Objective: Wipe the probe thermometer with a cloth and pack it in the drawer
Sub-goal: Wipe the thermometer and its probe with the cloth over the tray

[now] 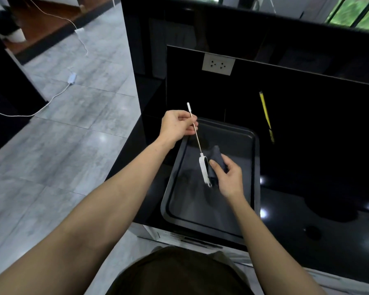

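White plastic and thin bare metal make up the probe thermometer [197,143] you hold slanted above the dark tray [251,188]. Your left hand [177,126] pinches the metal stem near its far end, fingers [190,119] curled round it, just below the small white cap on the tip. Your right hand [228,177] grips a dark grey cloth [216,158], folded and pressed against the side of the thermometer's flat white body, thumb on top of the fabric. The tray rests on a glossy black surface [307,188] at its left corner. Farther right on that surface lies a slim yellow stick [265,113]. A white wall socket [218,64] sits on the black upstand behind.
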